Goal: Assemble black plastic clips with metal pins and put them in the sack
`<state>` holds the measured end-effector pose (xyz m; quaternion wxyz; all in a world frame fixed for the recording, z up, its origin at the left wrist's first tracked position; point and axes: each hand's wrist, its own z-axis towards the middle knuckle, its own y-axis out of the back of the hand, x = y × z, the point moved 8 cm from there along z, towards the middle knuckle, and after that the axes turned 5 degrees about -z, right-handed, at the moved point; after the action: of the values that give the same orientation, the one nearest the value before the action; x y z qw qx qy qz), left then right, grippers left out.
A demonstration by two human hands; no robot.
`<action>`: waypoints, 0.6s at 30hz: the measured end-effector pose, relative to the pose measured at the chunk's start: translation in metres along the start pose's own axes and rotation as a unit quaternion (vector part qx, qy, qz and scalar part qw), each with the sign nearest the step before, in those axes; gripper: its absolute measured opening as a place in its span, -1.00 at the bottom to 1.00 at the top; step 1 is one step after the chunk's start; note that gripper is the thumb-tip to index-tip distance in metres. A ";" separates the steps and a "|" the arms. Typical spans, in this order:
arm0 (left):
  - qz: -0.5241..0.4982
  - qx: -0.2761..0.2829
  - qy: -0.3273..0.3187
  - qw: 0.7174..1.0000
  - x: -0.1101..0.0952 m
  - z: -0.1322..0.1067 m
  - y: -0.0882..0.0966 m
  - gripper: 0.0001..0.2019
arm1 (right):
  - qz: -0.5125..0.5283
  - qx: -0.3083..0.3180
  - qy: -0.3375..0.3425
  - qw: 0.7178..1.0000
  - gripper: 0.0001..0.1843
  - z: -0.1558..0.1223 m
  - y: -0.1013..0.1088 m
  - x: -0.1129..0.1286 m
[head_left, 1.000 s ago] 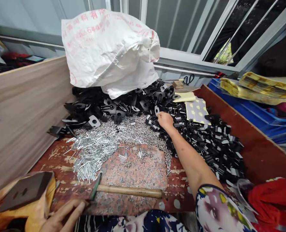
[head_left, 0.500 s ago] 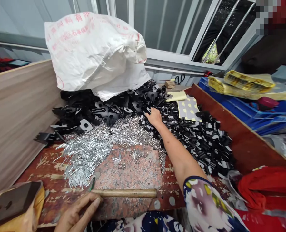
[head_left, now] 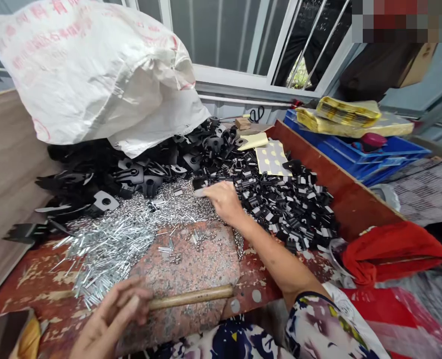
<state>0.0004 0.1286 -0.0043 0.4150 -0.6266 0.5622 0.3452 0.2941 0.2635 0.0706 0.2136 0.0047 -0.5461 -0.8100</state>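
Note:
My right hand (head_left: 225,202) is over the metal beads beside the pile of small black clips (head_left: 299,209). Its fingers are pressed together, one with a pale tip. What they hold, if anything, is hidden. My left hand (head_left: 112,309), somewhat blurred, is above the near end of a hammer with a wooden handle (head_left: 193,297). Its fingers are loosely bent, apart from the thumb, and cover the hammer's head. The handle lies across a speckled reddish stone slab (head_left: 191,269). A few short metal pins (head_left: 166,248) rest on the slab.
Loose silver pins (head_left: 112,244) and tiny metal beads (head_left: 176,204) spread behind the slab. Larger black parts (head_left: 131,174) lie under a white woven sack (head_left: 104,75). A wooden board (head_left: 7,164) walls the left, a red-brown one (head_left: 340,182) the right. Beyond stands a blue crate (head_left: 359,154).
My right hand has come back from the black clips to over the beads. My left hand has lifted slightly and now covers the hammer's head. The view has turned right.

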 end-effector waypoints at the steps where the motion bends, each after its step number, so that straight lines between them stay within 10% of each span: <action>1: -0.055 0.000 0.007 0.998 -0.005 0.001 -0.008 -0.39 | 0.047 -0.001 0.070 0.996 -0.47 -0.016 -0.001 0.030; 4: -0.171 0.037 0.070 0.982 -0.006 0.003 -0.034 -0.37 | 0.155 0.041 0.248 0.955 -0.57 -0.072 -0.015 0.111; 7: -0.181 0.048 0.172 0.967 0.014 0.000 -0.043 -0.47 | 0.169 0.030 0.221 0.960 -0.65 -0.111 -0.023 0.128; 11: -0.174 -0.022 0.231 0.957 0.041 0.000 -0.025 -0.67 | 0.092 -0.101 -0.072 0.988 -0.61 -0.172 0.016 0.035; 14: -0.217 -0.026 0.241 0.945 0.045 -0.001 -0.024 -0.79 | -0.085 -0.186 -0.319 0.926 -0.52 -0.255 0.058 -0.059; 18: -0.240 -0.051 0.240 0.939 0.044 -0.003 -0.029 -0.96 | -0.200 -0.112 -0.406 0.885 -0.23 -0.310 0.046 -0.117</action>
<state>0.0344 0.1084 -0.0389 0.3056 -0.8277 0.4595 0.1024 0.4908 0.0163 -0.0400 -0.1942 -0.2388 -0.4785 -0.8224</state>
